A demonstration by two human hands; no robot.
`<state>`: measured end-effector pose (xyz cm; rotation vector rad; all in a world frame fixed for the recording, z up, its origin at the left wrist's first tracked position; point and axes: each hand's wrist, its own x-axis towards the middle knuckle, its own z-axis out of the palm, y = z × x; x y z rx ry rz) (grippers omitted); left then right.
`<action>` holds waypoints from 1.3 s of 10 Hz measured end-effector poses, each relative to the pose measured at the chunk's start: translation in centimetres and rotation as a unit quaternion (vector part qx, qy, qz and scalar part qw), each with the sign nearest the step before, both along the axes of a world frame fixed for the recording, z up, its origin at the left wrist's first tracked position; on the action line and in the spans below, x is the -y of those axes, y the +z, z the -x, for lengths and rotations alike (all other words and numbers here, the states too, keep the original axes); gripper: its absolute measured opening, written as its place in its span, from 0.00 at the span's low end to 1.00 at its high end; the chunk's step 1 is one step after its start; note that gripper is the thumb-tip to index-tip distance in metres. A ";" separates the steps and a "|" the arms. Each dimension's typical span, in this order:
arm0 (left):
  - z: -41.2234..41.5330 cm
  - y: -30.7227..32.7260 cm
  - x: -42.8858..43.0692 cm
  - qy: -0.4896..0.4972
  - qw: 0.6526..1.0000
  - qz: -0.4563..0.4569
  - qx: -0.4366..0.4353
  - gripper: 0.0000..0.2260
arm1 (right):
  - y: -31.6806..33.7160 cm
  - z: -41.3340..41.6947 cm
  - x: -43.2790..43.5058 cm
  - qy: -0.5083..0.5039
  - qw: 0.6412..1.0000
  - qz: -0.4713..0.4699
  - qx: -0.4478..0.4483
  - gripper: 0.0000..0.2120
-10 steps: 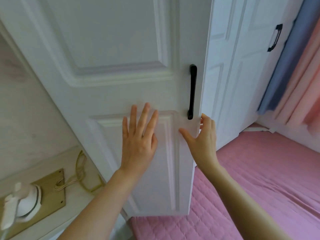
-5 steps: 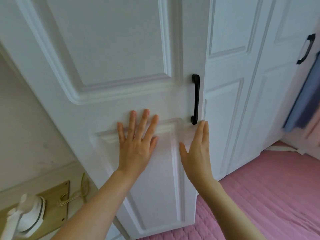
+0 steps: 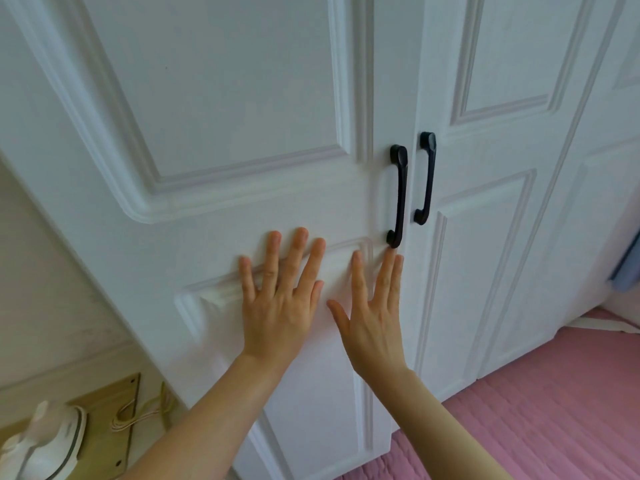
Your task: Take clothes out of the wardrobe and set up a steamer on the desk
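Down where the frame cuts it at the lower left, a white appliance (image 3: pixel 45 441), probably the steamer, sits on a wooden board (image 3: pixel 104 407) beside a coiled cord (image 3: pixel 138 414). Above the pink bed (image 3: pixel 536 427), the left hand (image 3: pixel 277 306) and the right hand (image 3: pixel 372 323) lie flat on the wardrobe door (image 3: pixel 225 98), fingers straight and spread, holding nothing. Set low beside the black handle (image 3: pixel 400 195), the palms seem placed to press this door flush with the neighbouring door (image 3: pixel 491 271). No clothes are in sight.
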<state>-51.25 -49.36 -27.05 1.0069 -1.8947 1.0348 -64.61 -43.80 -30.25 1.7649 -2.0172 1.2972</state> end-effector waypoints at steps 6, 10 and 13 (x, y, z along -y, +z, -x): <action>0.6 -0.9 2.3 0.037 0.998 0.050 -0.002 0.25 | -1.5 1.0 4.0 0.033 0.998 0.054 -0.013 0.37; -1.4 1.3 -0.8 -0.012 0.997 -0.046 0.058 0.27 | 0.5 0.2 0.8 0.004 1.000 -0.005 -0.027 0.39; -8.5 -2.3 -5.9 0.018 0.974 -0.200 0.102 0.33 | -0.3 -2.7 -3.7 0.034 0.990 -0.135 -0.028 0.36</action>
